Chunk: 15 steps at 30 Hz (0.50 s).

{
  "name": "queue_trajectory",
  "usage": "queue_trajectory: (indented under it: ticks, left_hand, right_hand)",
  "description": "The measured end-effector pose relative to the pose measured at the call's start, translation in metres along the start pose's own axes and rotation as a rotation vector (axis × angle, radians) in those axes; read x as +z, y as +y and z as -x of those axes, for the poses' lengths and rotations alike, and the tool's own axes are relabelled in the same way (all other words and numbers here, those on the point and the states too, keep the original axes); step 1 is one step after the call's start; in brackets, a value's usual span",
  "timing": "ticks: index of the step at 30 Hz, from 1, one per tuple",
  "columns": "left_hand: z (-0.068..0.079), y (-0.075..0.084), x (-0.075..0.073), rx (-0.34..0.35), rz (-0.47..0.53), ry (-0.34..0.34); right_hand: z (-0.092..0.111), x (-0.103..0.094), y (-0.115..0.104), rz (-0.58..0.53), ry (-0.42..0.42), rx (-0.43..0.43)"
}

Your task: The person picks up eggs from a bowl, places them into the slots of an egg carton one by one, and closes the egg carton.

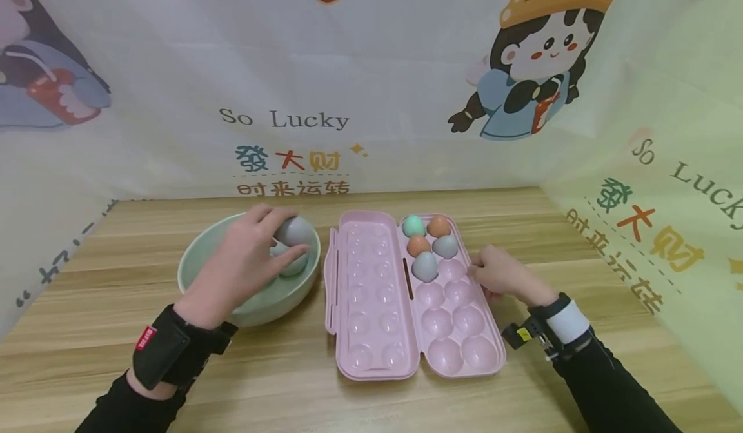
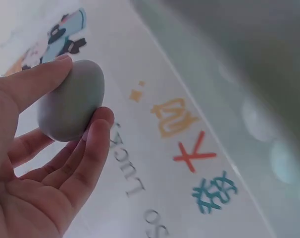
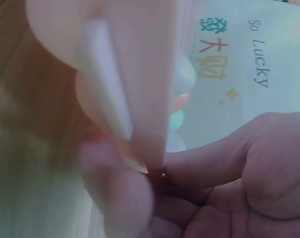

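Observation:
My left hand (image 1: 240, 262) is over the pale green bowl (image 1: 191, 262), holding a grey-blue egg (image 2: 73, 101) between thumb and fingers. Below that egg, at least one more pale egg (image 1: 293, 264) lies in the bowl; the hand hides much of the inside. A pink egg box (image 1: 377, 355) lies opened flat right of the bowl. Its far cups hold a green egg (image 1: 414, 226), two brown eggs (image 1: 438, 226) and two grey-blue eggs (image 1: 425, 266). With thumb and fingers, my right hand (image 1: 504, 273) pinches the box's right rim, as the right wrist view also shows.
All this stands on a wooden table (image 1: 278, 381). A printed cloth (image 1: 400, 84) hangs behind it and along both sides. The box's lid half, with its clasp flap (image 1: 331, 284), faces the bowl across a narrow gap. Nearer cups (image 1: 444, 354) hold no eggs.

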<state>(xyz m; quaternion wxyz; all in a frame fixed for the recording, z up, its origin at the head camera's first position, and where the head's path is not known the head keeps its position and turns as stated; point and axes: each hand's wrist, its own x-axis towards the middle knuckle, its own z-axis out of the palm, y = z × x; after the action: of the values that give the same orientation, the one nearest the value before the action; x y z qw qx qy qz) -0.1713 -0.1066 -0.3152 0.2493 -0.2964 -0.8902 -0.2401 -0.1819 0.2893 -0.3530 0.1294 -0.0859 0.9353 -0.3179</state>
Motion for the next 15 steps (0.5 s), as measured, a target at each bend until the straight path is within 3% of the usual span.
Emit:
queue_trajectory:
  ticks: [6, 15]
  left_hand:
    - [-0.024, 0.026, 0.006, 0.07, 0.028, -0.072]
    - [-0.058, 0.057, 0.012, 0.119, 0.013, -0.193]
  right_hand:
    - [0.01, -0.003, -0.002, -0.136, 0.006, 0.003]
    - [0.012, 0.013, 0.0, 0.015, 0.327, -0.108]
